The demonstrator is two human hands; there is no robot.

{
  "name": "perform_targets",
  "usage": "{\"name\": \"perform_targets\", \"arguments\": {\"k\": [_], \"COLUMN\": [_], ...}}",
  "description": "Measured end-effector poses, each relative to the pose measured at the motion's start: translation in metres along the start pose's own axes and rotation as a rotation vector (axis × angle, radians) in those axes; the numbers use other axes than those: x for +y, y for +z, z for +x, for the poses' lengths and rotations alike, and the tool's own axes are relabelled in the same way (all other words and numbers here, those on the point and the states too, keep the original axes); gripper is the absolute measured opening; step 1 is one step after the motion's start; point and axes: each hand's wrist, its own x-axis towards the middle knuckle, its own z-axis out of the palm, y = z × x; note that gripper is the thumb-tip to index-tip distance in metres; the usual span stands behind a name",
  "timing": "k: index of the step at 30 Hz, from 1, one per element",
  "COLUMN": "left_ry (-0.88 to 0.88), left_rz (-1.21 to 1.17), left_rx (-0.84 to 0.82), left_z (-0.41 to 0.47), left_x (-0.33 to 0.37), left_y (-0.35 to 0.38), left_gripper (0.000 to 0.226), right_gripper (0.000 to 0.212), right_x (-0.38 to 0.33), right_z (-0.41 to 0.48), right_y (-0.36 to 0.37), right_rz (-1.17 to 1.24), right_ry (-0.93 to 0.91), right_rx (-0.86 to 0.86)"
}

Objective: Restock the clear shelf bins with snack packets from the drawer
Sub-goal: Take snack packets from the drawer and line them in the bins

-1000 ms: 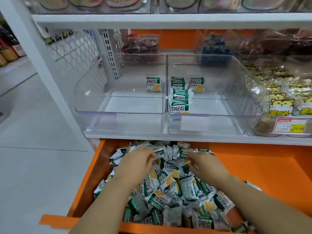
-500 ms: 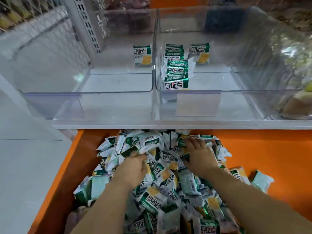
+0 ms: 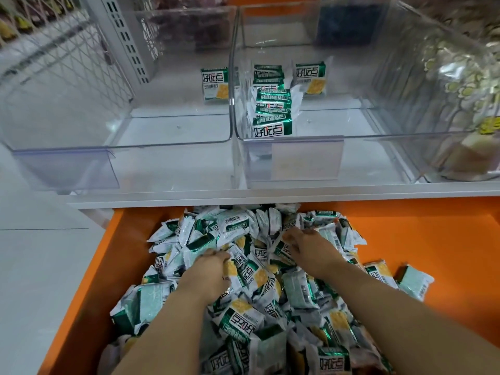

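Both hands in the packet heap [image 3: 259, 282] filling the orange drawer [image 3: 422, 239]. Left hand [image 3: 208, 274] curled, apparently gripping packets; right hand [image 3: 311, 251] spread flat, fingers apart.

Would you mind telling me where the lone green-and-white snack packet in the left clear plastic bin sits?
The lone green-and-white snack packet stands at the back right of the left clear plastic bin, against the divider wall.

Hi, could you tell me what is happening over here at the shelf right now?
A person is restocking. Both hands are down in the pile of snack packets in the open orange drawer: the left hand and right hand are gathering packets, nothing lifted yet. Above, the left clear bin holds one packet, and the right clear bin holds only a few.
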Motion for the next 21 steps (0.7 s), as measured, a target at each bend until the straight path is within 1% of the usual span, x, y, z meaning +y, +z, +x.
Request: {"name": "perform_targets", "arguments": {"k": [1, 2, 5, 7, 9, 11, 13, 17, 19, 21], "left_ry": [0.001, 0.003, 0.002, -0.007, -0.009, -0.010, -0.009, -0.029, -0.045, -0.048], "left_rz": [-0.004, -0.006, -0.010, -0.019, -0.016, -0.005, 0.004, -0.013, -0.003, 0.038], "left_rx": [0.002, 0.001, -0.003, -0.005, -0.006, -0.014, -0.027, -0.047, -0.050, -0.023], "left_z": [0.000, -0.001, -0.001, -0.001, -0.001, -0.002, -0.003, -0.005, -0.008, -0.013], "left_x": [0.001, 0.002, 0.004, 0.004, 0.005, 0.005, 0.007, 0.009, 0.010, 0.012], "left_y": [-0.001, -0.001, -0.003, -0.004, -0.004, -0.005, -0.005, -0.006, -0.009, -0.013], "left_gripper": [0.061, 0.060, 0.056, 0.055, 0.054, 0.057, 0.060, 0.061, 0.060, 0.054], "right_gripper": [0.031, 0.035, 0.062, 0.073, 0.087, 0.096, 0.096, 0.093, 0.088, 0.082], "right_x": [0.000, 0.000, -0.004, -0.006, -0.005, -0.006, -0.005, -0.008, -0.012, -0.015], "right_z": [0.000, 0.001, 0.002, 0.004, 0.006, 0.007, 0.008, 0.004, 0.000, -0.005], "right_y": [0.001, 0.001, 0.002, 0.004, 0.010, 0.013, 0.014, 0.008, 0.005, -0.003], "right_rz": [-0.005, -0.004, 0.025, 0.110, 0.236, 0.237, 0.177, -0.002, -0.061, -0.068], "right_ry": [0.012, 0.022, 0.029, 0.041, 0.096, 0.122, 0.118, 0.044, -0.005, -0.046], "right_rx": [-0.012, -0.025, -0.080, -0.160, -0.258, -0.282, -0.249, -0.208, -0.187, -0.193]}}
